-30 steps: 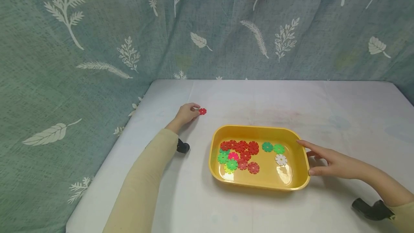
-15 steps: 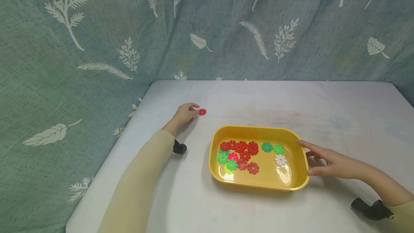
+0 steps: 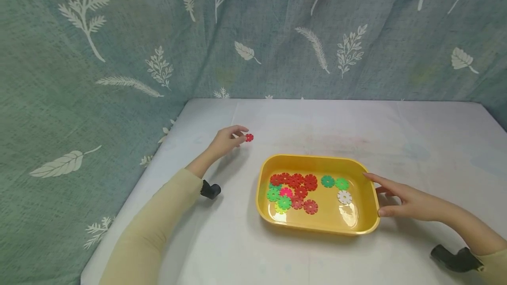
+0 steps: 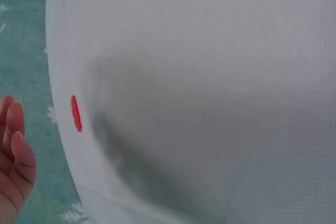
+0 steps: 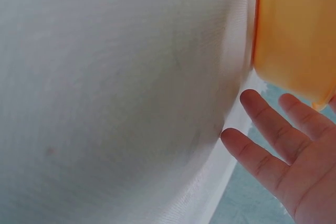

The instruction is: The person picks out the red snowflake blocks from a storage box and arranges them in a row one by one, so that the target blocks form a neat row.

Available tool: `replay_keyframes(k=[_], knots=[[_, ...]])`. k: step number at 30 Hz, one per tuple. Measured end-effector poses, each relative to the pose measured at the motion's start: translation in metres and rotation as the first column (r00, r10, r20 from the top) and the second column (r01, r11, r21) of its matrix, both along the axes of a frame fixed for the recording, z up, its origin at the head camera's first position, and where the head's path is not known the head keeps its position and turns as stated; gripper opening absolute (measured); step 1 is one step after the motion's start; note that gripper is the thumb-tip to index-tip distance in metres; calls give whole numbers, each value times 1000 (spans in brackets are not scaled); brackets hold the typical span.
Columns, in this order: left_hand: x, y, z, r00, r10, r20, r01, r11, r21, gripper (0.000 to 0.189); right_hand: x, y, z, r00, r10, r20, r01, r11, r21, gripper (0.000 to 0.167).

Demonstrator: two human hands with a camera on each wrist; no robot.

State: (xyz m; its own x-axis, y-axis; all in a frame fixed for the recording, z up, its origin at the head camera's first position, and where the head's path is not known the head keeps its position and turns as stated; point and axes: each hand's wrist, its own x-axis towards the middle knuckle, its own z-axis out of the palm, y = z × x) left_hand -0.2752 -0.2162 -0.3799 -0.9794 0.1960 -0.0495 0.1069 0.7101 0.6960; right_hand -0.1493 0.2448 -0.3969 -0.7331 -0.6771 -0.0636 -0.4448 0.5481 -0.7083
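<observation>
In the head view, my left hand is held low over the left part of the table, its fingertips right beside a small red notched disc. From the left wrist, that red disc shows edge-on on the white cloth, with a gap between it and the loosely bent fingers. A yellow tray stands to the right of it. My right hand touches the tray's right end, index finger and thumb spread along the rim. Its other fingers extend, relaxed, below the tray wall.
Inside the tray, several red discs and green discs lie bunched at the left; a white disc lies at the right. A patterned curtain hangs behind the white-covered table. Each wrist wears a black mount.
My left forearm and wrist have swung to the left, while the fingertips stay close to the red disc. The disc, the tray and my right hand have hardly moved.
</observation>
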Motion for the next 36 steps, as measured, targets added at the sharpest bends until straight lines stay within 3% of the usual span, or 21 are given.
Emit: replay_keyframes(k=[8,12,16,21,25,29,33,36], knots=[[13,25,25,983,-172,-61,173,985,23,28,0,1,0,1000,-11,14,11,1000,15,79],[22,47,43,949,-303,-87,300,953,-40,28,0,1,0,1000,-4,3,4,1000,16,80],[31,71,59,893,-440,-92,429,895,-124,29,0,1,-1,1000,0,-6,0,1000,18,80],[40,102,73,829,-559,-13,550,819,-163,31,-1,2,-2,1000,-5,3,5,1000,14,80],[43,126,77,752,-658,46,656,739,-155,32,-1,2,-1,1000,5,0,-5,1000,7,80],[47,146,72,666,-740,96,745,653,-133,34,0,1,-1,1000,-11,1,11,1000,4,79],[49,161,60,601,-784,156,799,594,-94,37,0,1,0,1000,-3,0,3,1000,4,79],[51,171,50,541,-811,223,838,542,-62,39,1,0,1,1000,5,0,-5,1000,6,79]])
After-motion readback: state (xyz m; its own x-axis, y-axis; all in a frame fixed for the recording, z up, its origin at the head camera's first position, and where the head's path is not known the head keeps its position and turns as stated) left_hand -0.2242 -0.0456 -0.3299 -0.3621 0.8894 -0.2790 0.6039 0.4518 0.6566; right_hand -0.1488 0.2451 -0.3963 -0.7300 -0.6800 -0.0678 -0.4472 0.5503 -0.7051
